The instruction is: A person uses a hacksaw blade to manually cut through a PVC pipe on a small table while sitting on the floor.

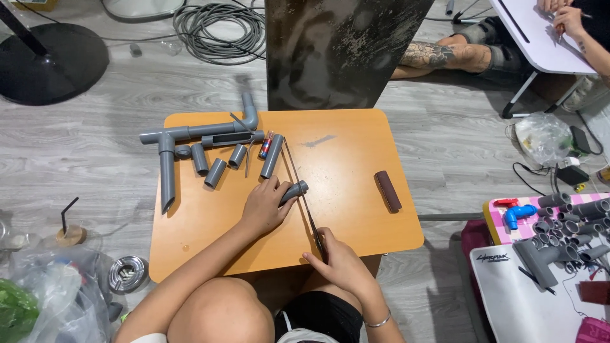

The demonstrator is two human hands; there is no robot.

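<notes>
Left hand (265, 206) clamps a short grey pipe (294, 191) to the orange surface (356, 190); right hand (340, 263) grips a hacksaw blade (298, 184) across it.

Her left hand (265, 206) reaches forward near the frame's centre, fingers curled downward in a grip. Lower, right of centre, the right hand (340, 262) is a closed fist, wrist bent inward.

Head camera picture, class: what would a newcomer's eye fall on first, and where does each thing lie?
First, the two hands at the near middle of the orange table: the left hand pins a short grey pipe piece while the right hand grips a thin saw blade laid across it. Next, the grey pipe pieces at the table's far left, and a dark brown roll lying alone at its right.
</notes>
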